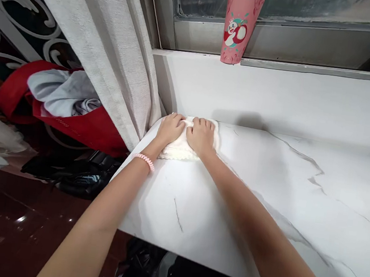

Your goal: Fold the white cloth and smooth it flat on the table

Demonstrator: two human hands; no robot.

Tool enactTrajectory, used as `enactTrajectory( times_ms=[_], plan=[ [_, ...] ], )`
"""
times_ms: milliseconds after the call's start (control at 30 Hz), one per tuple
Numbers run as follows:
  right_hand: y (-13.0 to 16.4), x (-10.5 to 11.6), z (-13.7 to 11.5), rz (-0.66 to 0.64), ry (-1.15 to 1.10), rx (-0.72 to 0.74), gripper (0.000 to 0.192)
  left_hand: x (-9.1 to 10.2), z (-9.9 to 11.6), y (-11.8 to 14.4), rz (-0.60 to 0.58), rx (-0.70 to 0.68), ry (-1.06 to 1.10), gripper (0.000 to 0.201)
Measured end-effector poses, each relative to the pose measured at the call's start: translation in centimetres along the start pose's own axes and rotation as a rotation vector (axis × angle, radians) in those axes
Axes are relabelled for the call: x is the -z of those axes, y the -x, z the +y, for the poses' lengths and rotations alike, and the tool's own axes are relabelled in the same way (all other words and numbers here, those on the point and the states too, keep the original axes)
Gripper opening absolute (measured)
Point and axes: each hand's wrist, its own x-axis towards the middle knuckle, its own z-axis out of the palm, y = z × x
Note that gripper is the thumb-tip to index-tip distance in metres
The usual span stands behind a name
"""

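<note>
White marble-veined tabletop (266,189); folded white cloth (183,149) at its far-left corner, pink cup (239,26) on sill

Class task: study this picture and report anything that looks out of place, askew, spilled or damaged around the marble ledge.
Nothing looks spilled or broken. The pink cup on the sill leans instead of standing straight. Both hands, left hand and right hand, press a white cloth flat on the marble ledge.

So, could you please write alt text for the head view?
Both hands, left hand and right hand, press side by side on a white cloth at the far corner of a white marble-look table. A pink cup stands on the windowsill; a grey curtain hangs left.
</note>
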Motion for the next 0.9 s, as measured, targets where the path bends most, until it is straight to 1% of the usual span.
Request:
enactTrajectory(
  times_ms=[67,167,300,367,433,533,600,633,700,767,900],
  plan=[
    [2.5,0.8,-1.0,-0.021,-0.036,0.041,0.029,1.1,-0.1,2.6,-0.018,-0.019,-0.004,0.032],
    [6.9,2.2,-2.0,-0.076,-0.077,0.125,0.035,2.8,0.4,7.5,-0.032,-0.027,-0.03,0.034],
    [12.3,4.6,-2.1,-0.15,-0.074,0.274,0.043,4.4,2.4,14.3,-0.028,0.013,-0.055,0.04],
    [14.5,6.1,-1.5,-0.181,-0.077,0.336,0.047,4.6,3.8,17.0,-0.039,-0.006,-0.06,0.043],
    [16.4,7.6,-0.5,-0.209,-0.079,0.363,0.049,4.4,5.3,19.0,-0.054,-0.061,-0.073,0.046],
    [18.5,9.4,1.6,-0.232,-0.071,0.374,0.05,3.6,7.8,20.6,-0.072,-0.156,-0.102,0.047],
    [19.0,10.1,3.3,-0.225,-0.062,0.37,0.049,2.8,9.3,20.4,-0.091,-0.202,-0.112,0.047],
    [18.9,10.2,4.1,-0.213,-0.054,0.362,0.048,2.4,9.9,19.8,-0.105,-0.218,-0.112,0.047],
    [17.7,10.0,6.0,-0.184,-0.03,0.329,0.047,1.4,11.1,17.6,-0.135,-0.232,-0.103,0.045],
    [15.4,9.5,7.9,-0.158,-0.006,0.285,0.047,0.3,12.0,14.3,-0.153,-0.227,-0.082,0.041],
    [9.2,8.3,11.9,-0.121,-0.009,0.217,0.046,-2.5,13.7,6.7,-0.133,-0.225,-0.041,0.036]
  ],
)
